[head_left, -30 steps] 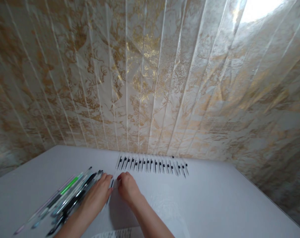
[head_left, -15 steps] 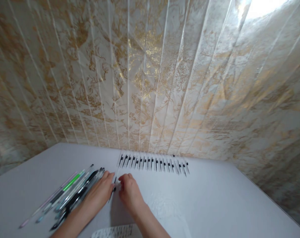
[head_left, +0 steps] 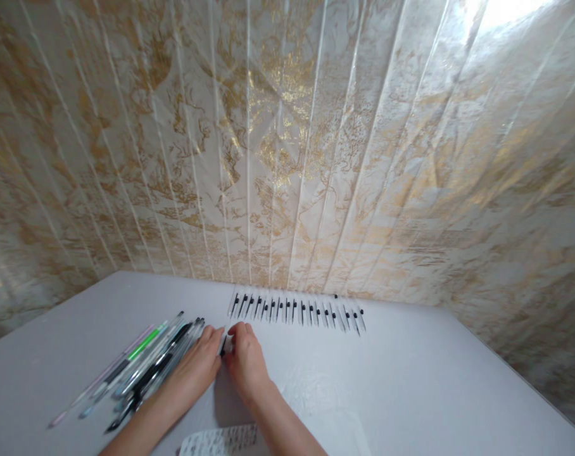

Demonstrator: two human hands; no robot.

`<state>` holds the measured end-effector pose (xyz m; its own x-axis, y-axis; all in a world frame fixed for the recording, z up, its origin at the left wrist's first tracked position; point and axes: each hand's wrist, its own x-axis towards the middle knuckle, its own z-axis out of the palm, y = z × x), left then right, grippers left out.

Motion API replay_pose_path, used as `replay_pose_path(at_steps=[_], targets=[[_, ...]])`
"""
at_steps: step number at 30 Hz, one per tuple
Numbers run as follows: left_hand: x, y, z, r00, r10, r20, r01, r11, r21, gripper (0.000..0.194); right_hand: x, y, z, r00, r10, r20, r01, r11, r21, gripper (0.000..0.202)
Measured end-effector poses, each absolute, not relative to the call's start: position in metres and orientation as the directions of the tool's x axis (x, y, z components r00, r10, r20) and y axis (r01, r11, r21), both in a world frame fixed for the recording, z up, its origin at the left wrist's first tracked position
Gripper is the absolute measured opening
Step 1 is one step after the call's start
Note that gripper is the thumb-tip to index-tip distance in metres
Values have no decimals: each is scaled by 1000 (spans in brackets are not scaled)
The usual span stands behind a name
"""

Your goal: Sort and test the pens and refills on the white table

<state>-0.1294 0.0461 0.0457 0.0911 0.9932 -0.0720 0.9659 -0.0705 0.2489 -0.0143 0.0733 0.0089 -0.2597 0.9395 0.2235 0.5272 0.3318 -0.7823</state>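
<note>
Between my hands is a slim clear pen (head_left: pixel 222 346) with a dark core and a small black part. My left hand (head_left: pixel 202 358) has its fingertips closed on the pen from the left. From the right, my right hand (head_left: pixel 244 361) pinches at it with curled fingers. Most of the pen is hidden by the fingers. Beyond the hands, a row of similar slim clear pens (head_left: pixel 294 310) with black parts lies side by side along the table's back edge. Close to my left forearm is a loose pile of pens (head_left: pixel 149 364), among them black, clear, bright green and pink ones.
A white table (head_left: pixel 411 380) carries everything. A patterned white and gold curtain (head_left: pixel 278 139) hangs behind its back edge. A white sheet with dark markings (head_left: pixel 221 441) lies at the near edge, beside clear plastic film (head_left: pixel 335 430) right of my forearm.
My hands have drawn closer together around the pen, and more of it is now covered. The right hand has moved slightly up and left. The view has shifted a little.
</note>
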Motion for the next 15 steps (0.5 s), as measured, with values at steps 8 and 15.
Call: replay_pose_path(at_steps=[8,15], targets=[[-135,56,31,106,994,-20,947,-95,306,42,-12,73,12,-226,945,237,493,321,-808,44],[-134,57,27,81,996,22,946,-83,312,39,-12,76,13,-203,953,225,485,298,-822,38]])
